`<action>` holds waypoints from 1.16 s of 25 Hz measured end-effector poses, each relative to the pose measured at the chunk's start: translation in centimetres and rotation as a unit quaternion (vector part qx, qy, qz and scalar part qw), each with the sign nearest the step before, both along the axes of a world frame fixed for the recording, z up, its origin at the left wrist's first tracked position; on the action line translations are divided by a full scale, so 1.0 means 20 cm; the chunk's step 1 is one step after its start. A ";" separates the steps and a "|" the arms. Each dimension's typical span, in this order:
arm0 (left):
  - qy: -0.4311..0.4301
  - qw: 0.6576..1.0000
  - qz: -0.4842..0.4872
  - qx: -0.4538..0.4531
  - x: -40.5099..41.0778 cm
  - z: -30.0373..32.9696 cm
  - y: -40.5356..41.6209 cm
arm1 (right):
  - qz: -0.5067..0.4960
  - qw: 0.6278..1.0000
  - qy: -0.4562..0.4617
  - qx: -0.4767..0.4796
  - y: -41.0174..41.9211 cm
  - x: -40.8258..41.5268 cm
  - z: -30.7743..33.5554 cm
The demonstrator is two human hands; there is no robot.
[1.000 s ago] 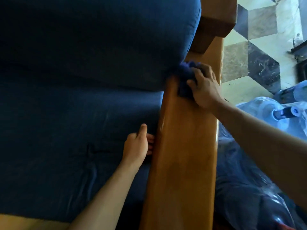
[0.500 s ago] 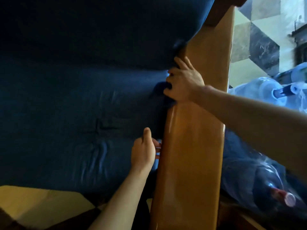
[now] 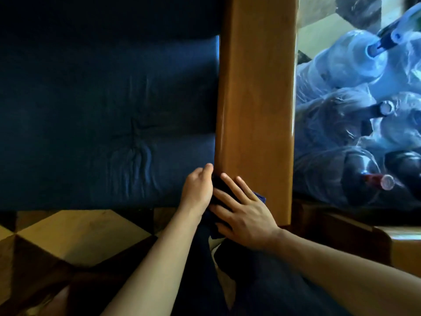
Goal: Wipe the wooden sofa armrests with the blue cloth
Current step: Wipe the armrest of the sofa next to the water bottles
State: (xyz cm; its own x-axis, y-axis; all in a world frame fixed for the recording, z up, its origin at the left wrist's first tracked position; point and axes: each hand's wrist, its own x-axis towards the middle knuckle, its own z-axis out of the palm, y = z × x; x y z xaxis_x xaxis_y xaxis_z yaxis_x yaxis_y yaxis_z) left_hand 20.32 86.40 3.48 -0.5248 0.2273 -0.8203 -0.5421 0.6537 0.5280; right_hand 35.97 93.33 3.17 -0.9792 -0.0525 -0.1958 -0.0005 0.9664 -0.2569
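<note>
bottles (image 3: 364, 110) right of armrest (image 3: 255, 99)

- Armrest (image 3: 255, 99): glossy honey-brown wood with faint darker grain.
- Cushion (image 3: 102, 110): deep navy, plain, nearly black in the shadows.
- Cloth (image 3: 222, 190): dark blue, a brighter blue at the corner by the right hand (image 3: 246, 213).
- Floor (image 3: 75, 233): tiles in tan, dark brown and near-black diamonds forming a cube pattern.
- Bottles (image 3: 341, 65): pale translucent blue under clear wrap; one has a dark blue cap, another a red neck with a silver top.
</note>
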 end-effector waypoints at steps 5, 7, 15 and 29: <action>0.209 0.970 -0.044 -0.113 0.34 0.15 -0.09 | -0.095 0.994 0.048 -0.018 0.13 0.41 -0.04; 0.254 0.958 -0.096 -0.091 0.54 0.25 -0.09 | -0.313 0.939 0.081 -0.116 0.16 0.52 -0.02; 0.098 0.951 -0.292 0.030 1.05 0.48 0.31 | -0.757 0.430 0.172 -0.462 0.17 0.94 0.34; 0.253 0.742 -0.609 0.119 1.72 0.25 1.03 | -0.901 0.421 -0.026 -0.104 0.35 1.60 0.04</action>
